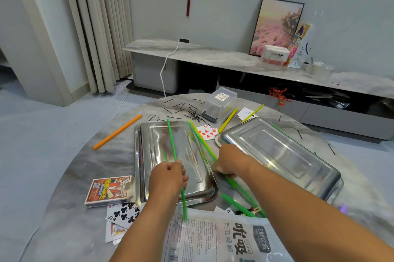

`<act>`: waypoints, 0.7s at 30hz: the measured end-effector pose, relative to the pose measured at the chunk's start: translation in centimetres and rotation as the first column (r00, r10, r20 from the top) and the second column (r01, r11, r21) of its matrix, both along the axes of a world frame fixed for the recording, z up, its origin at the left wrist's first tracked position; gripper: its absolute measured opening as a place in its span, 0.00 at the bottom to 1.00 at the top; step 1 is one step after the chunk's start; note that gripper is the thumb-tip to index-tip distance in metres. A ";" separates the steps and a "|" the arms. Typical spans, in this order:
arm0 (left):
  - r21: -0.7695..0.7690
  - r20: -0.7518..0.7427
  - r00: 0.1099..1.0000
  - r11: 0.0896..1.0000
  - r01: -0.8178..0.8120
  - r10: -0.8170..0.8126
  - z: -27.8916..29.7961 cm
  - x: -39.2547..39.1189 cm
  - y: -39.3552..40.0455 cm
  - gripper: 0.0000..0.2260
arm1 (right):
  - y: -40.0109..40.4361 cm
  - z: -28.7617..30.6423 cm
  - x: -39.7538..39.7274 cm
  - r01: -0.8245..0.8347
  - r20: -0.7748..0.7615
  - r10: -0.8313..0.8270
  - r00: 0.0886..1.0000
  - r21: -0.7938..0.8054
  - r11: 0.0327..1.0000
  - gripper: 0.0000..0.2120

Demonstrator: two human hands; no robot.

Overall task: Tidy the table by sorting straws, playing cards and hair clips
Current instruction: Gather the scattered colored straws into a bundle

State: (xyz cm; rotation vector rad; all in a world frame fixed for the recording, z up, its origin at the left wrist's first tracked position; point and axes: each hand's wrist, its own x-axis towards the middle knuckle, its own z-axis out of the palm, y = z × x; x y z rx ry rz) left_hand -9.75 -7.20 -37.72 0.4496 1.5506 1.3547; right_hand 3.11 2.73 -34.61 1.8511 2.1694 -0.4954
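Printed plastic straw bag point(223, 238) lies just below both hands; left hand point(168, 178) grips a thin green straw point(171, 140) over the steel tray point(145, 155), right hand point(229, 161) pinches green straws point(238, 189) beside it.

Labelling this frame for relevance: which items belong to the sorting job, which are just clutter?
Job: green straw in left hand; right hand on green straws; orange straw; hair clips; playing cards; steel trays.
Clutter: framed picture, white cable.
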 end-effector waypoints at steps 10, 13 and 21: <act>0.191 0.138 0.974 0.969 0.154 -0.182 3.3 3.7 -0.3 0.06 | -2.0 7.4 0.7 0.008 -0.702 -0.007 0.713 -0.002 1.000 0.08; 0.311 0.256 0.934 0.936 0.166 -0.251 4.5 4.3 -0.5 0.11 | -2.9 8.1 0.0 -0.019 -0.752 0.034 0.658 0.029 0.999 0.05; 0.469 -0.101 0.903 0.780 0.414 -0.418 6.1 3.6 -1.8 0.14 | -5.0 8.9 1.9 -0.011 -0.871 -0.071 0.486 -0.087 0.996 0.06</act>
